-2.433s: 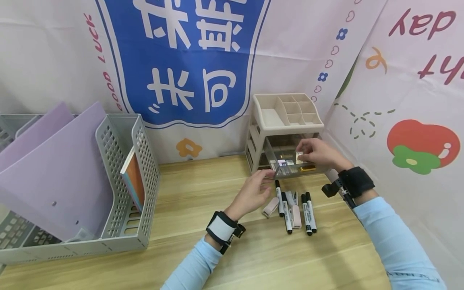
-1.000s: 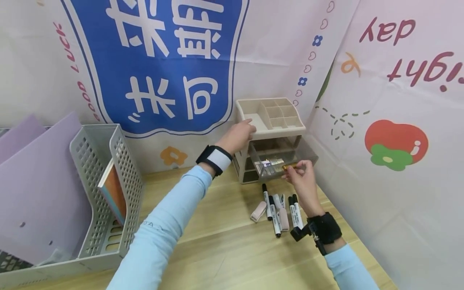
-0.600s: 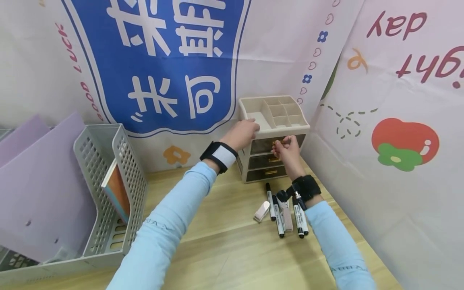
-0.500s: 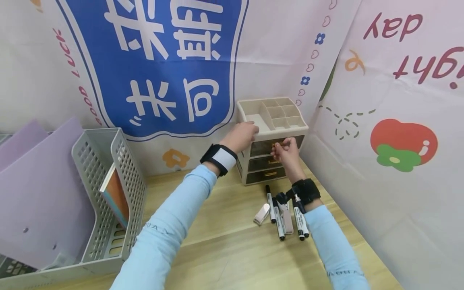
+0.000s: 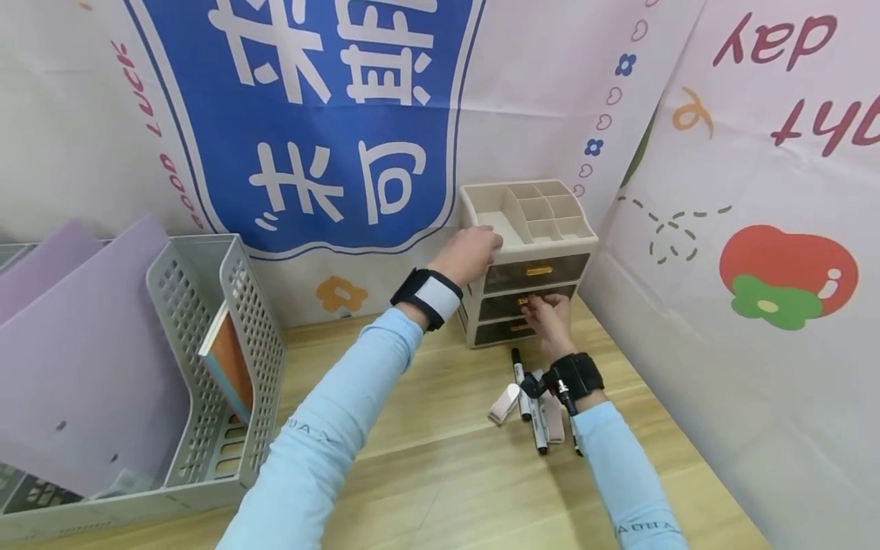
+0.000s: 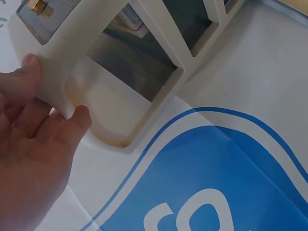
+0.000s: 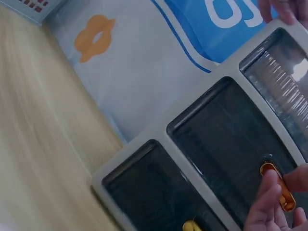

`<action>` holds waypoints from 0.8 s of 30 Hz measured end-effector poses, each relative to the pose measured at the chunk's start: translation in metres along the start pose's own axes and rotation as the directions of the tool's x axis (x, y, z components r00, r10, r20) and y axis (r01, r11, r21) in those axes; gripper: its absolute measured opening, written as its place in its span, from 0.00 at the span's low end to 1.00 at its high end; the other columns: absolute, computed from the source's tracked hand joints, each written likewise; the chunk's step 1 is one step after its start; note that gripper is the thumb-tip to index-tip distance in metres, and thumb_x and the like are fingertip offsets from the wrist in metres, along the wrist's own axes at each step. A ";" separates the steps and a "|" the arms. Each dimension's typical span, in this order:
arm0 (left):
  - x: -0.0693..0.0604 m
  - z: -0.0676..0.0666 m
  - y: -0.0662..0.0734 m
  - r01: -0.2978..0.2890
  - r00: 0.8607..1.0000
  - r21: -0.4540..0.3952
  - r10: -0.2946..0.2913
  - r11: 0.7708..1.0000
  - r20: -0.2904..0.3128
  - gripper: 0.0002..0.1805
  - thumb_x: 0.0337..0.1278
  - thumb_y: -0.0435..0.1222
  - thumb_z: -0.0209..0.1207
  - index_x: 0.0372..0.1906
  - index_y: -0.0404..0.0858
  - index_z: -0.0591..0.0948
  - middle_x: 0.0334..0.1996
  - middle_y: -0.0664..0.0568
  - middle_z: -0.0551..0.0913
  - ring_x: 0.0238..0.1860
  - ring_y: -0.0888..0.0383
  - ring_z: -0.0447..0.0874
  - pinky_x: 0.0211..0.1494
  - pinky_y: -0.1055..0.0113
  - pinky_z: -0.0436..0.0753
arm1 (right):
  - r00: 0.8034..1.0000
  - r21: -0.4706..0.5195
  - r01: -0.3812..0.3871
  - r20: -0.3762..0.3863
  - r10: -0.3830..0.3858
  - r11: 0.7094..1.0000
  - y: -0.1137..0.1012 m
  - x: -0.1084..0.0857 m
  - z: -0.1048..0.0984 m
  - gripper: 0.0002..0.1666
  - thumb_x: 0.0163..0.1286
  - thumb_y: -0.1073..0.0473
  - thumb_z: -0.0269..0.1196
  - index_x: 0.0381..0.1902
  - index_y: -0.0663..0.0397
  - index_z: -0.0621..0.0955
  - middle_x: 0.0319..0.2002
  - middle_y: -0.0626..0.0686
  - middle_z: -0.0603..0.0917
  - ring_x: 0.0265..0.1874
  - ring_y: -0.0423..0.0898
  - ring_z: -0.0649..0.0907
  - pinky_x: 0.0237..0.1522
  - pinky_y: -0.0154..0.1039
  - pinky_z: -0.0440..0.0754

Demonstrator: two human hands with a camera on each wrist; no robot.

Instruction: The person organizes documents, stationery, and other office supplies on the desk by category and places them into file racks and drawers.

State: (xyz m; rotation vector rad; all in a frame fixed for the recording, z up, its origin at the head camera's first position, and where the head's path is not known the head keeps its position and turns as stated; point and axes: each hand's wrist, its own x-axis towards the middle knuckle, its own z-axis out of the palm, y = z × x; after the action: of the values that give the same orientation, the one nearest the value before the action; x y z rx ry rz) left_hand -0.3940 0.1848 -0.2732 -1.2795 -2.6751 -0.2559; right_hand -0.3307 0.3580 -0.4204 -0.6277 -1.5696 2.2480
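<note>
A cream desktop drawer organizer (image 5: 546, 247) with dark see-through drawers stands at the back right in the head view. My left hand (image 5: 470, 255) grips the left edge of its top; in the left wrist view the thumb and fingers wrap that frame. My right hand (image 5: 552, 321) is at the middle drawer (image 7: 221, 139), pinching its gold handle (image 7: 285, 195) between thumb and finger in the right wrist view. All the drawers sit flush in the frame. A small box (image 6: 131, 21) shows through the organizer's open side. The right hand partly covers the lower drawer.
Marker pens (image 5: 538, 428) and pale pink staplers or clips (image 5: 505, 404) lie before the organizer, partly under the right wrist. A grey file rack (image 5: 257, 321) with purple folders (image 5: 103, 367) and a book (image 5: 230, 367) stands left. Fabric-covered walls (image 5: 653, 321) border the table.
The top drawer, pulled out earlier with the right hand in it, has been pushed in. The left hand moved up to the organizer's top; the right went from the top handle down to the middle one.
</note>
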 end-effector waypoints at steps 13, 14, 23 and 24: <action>0.008 -0.010 -0.009 0.002 0.998 0.021 -0.001 1.000 -0.055 0.11 0.66 0.26 0.56 0.49 0.35 0.83 0.57 0.42 0.83 0.61 0.46 0.80 0.56 0.55 0.84 | 0.996 -0.065 -0.007 0.083 0.012 0.998 -0.010 -0.087 -0.065 0.17 0.75 0.67 0.54 0.44 0.50 0.56 0.31 0.45 0.80 0.28 0.37 0.79 0.34 0.28 0.78; 0.007 -0.007 -0.010 -0.007 0.998 0.003 0.007 1.000 -0.063 0.12 0.66 0.25 0.55 0.51 0.35 0.82 0.60 0.42 0.81 0.66 0.46 0.77 0.60 0.55 0.83 | 0.996 -0.053 -0.003 0.093 0.008 0.999 -0.010 -0.089 -0.071 0.17 0.75 0.67 0.54 0.45 0.50 0.57 0.29 0.43 0.81 0.28 0.37 0.80 0.35 0.28 0.78; -0.091 0.084 0.027 0.029 0.925 -0.662 -0.270 0.749 -0.265 0.30 0.65 0.30 0.59 0.70 0.32 0.67 0.69 0.38 0.72 0.70 0.42 0.70 0.75 0.52 0.70 | 0.973 -0.625 0.125 0.229 0.027 0.771 0.003 -0.112 -0.132 0.19 0.72 0.66 0.58 0.56 0.66 0.65 0.44 0.57 0.81 0.41 0.46 0.82 0.45 0.37 0.82; -0.103 0.095 0.036 0.047 0.922 -0.714 -0.306 0.698 -0.239 0.29 0.64 0.31 0.60 0.69 0.32 0.68 0.67 0.38 0.74 0.67 0.42 0.73 0.73 0.52 0.73 | 0.968 -0.675 0.162 0.251 0.017 0.720 0.005 -0.114 -0.136 0.20 0.71 0.66 0.58 0.57 0.68 0.67 0.46 0.61 0.80 0.43 0.49 0.82 0.45 0.39 0.82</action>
State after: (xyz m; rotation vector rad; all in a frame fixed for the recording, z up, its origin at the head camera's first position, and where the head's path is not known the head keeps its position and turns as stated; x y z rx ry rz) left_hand -0.3094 0.1504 -0.3858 -0.9597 -2.4406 -1.5027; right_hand -0.1623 0.4072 -0.4467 -0.4506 -2.5476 1.6622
